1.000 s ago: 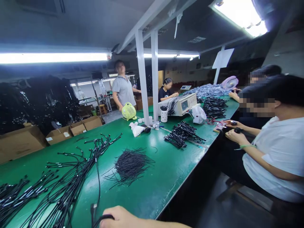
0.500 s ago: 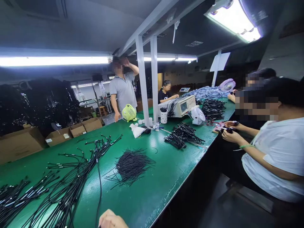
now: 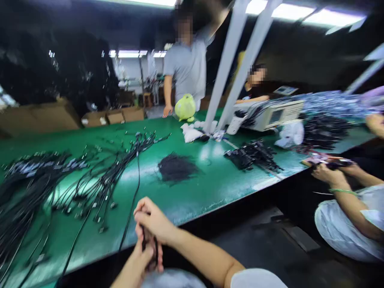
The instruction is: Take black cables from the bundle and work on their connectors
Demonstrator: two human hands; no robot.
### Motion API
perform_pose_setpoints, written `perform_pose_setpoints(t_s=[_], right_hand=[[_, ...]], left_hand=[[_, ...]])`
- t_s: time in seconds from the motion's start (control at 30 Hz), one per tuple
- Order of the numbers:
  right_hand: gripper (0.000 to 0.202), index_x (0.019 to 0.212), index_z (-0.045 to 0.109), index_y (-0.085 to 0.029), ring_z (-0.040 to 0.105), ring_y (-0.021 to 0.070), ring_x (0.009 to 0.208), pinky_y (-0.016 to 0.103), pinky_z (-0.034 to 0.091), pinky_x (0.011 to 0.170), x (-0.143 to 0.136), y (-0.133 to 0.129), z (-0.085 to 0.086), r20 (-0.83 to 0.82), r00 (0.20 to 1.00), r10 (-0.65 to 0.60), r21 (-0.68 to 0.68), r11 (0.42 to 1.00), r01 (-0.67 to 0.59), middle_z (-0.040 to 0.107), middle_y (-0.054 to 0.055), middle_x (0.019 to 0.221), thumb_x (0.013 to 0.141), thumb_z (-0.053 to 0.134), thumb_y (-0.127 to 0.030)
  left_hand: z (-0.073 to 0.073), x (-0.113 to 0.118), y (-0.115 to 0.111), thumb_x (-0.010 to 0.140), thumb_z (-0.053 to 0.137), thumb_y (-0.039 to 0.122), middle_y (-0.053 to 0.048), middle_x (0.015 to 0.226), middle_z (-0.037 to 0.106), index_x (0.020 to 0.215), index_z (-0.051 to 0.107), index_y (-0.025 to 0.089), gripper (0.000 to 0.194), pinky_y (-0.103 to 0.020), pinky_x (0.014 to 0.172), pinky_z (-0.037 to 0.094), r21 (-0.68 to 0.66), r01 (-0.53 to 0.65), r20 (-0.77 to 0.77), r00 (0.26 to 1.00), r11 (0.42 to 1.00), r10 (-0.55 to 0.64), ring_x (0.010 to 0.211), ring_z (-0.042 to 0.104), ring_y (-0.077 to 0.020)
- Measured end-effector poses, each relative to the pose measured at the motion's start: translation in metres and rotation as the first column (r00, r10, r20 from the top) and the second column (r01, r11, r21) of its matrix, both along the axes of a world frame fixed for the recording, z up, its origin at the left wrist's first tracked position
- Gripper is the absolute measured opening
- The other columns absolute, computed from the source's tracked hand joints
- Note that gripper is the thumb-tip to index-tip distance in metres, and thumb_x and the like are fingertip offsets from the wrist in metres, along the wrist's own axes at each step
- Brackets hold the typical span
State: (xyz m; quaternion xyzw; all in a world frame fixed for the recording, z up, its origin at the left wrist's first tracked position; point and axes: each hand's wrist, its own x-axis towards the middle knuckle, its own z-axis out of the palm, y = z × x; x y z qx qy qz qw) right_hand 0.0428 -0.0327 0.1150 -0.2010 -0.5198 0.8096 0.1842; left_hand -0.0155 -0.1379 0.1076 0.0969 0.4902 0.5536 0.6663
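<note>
Close together at the table's front edge, my left hand [image 3: 141,256] and my right hand [image 3: 153,219] are both closed around a black cable [image 3: 156,247]. Only short dark parts of it show between the fingers, and its ends are hidden. My right hand sits above the left. To the left, a spread of black cables [image 3: 111,172] with small connectors lies on the green table [image 3: 126,224]. Beyond my hands is a pile of thin black strands [image 3: 177,167], blurred, perhaps ties or short wires.
A larger cable heap [image 3: 27,192] lies far left. Cable bundles [image 3: 253,155], a white fan [image 3: 289,134], a test instrument [image 3: 273,116] and a green fan [image 3: 185,108] stand farther back. A co-worker's hands [image 3: 333,172] are at the right; another person [image 3: 189,72] stands behind the table.
The view has tilted down and turned slightly left. Both my hands and forearms now show together at the table edge; before, only part of one hand was at the bottom.
</note>
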Motion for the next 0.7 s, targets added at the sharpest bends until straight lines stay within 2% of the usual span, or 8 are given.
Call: perform_pose_setpoints(t_s=[0.1,0.13,0.27,0.37,0.43,0.5,0.6,0.7], right_hand=[[0.027,0.102,0.047,-0.020,0.048,0.0067,0.043,0.016,0.039,0.042,-0.005,0.008,0.015,-0.076,0.996,-0.044,0.024,0.999,0.046,0.050,-0.009,0.058,0.081,0.059,-0.035],[0.026,0.102,0.049,-0.020,0.050,0.0063,0.045,0.015,0.041,0.044,-0.008,0.011,0.015,-0.086,0.995,-0.041,0.032,0.999,0.044,0.050,-0.008,0.062,0.083,0.059,-0.035],[0.030,0.108,0.051,-0.021,0.062,0.0090,0.063,0.023,0.055,0.060,-0.010,0.021,0.004,-0.093,0.995,-0.022,0.054,0.998,0.027,0.056,-0.003,0.083,0.087,0.059,-0.041],[0.035,0.121,0.048,-0.024,0.066,0.0111,0.074,0.027,0.056,0.070,0.001,0.029,-0.005,-0.037,0.999,-0.022,0.218,0.976,0.030,0.062,0.002,0.098,0.091,0.051,-0.042],[0.034,0.121,0.049,-0.022,0.063,0.0105,0.066,0.025,0.054,0.065,0.009,0.037,-0.011,0.058,0.998,0.030,0.328,0.944,-0.047,0.063,0.000,0.088,0.092,0.050,-0.039],[0.024,0.103,0.056,-0.017,0.058,0.0100,0.060,0.024,0.050,0.063,0.016,0.044,-0.018,0.152,0.982,0.113,0.368,0.916,-0.163,0.059,-0.002,0.073,0.090,0.054,-0.037],[0.025,0.079,0.056,-0.015,0.055,0.0102,0.069,0.025,0.048,0.070,0.020,0.047,-0.025,0.157,0.978,0.139,0.300,0.937,-0.181,0.056,-0.001,0.073,0.083,0.063,-0.038],[0.031,0.074,0.054,-0.016,0.059,0.0135,0.088,0.029,0.049,0.085,0.015,0.036,-0.025,-0.015,0.999,0.043,0.018,0.999,-0.043,0.060,0.004,0.093,0.079,0.068,-0.043]], left_hand=[[0.005,0.000,-0.013,0.067,0.083,0.050,-0.002,0.069,0.064,0.097,0.062,0.015,0.051,-0.023,0.052,0.046,0.114,0.023,-0.064,0.998,0.993,-0.015,0.057,0.057,-0.0127],[0.007,-0.004,-0.012,0.070,0.080,0.052,-0.005,0.075,0.066,0.098,0.062,0.014,0.050,-0.024,0.056,0.049,0.141,0.057,-0.060,0.997,0.988,-0.049,0.063,0.060,-0.0142],[0.008,-0.018,-0.007,0.079,0.074,0.045,-0.013,0.108,0.068,0.103,0.060,0.016,0.040,-0.037,0.080,0.054,0.105,0.018,-0.035,0.999,0.994,-0.015,0.091,0.069,-0.0248],[0.005,-0.023,-0.009,0.081,0.072,0.044,-0.014,0.110,0.069,0.085,0.058,0.015,0.032,-0.044,0.090,0.050,0.096,-0.062,-0.036,0.997,0.993,0.066,0.102,0.067,-0.0286],[0.002,-0.029,-0.011,0.083,0.070,0.045,-0.014,0.110,0.069,0.073,0.055,0.014,0.036,-0.043,0.097,0.046,0.119,-0.084,-0.068,0.993,0.989,0.092,0.109,0.062,-0.0275],[0.000,-0.036,-0.013,0.084,0.068,0.047,-0.011,0.100,0.070,0.071,0.056,0.015,0.037,-0.038,0.097,0.045,0.137,-0.111,-0.112,0.986,0.984,0.127,0.109,0.061,-0.0243],[0.000,-0.041,-0.014,0.084,0.065,0.052,-0.001,0.071,0.058,0.069,0.054,0.016,0.041,-0.034,0.088,0.048,0.164,-0.123,-0.105,0.984,0.979,0.141,0.083,0.062,-0.0169],[-0.003,-0.033,-0.013,0.087,0.059,0.056,0.005,0.059,0.044,0.069,0.052,0.016,0.044,-0.037,0.085,0.050,0.197,-0.003,-0.066,0.998,0.980,0.016,0.061,0.050,-0.0114]])
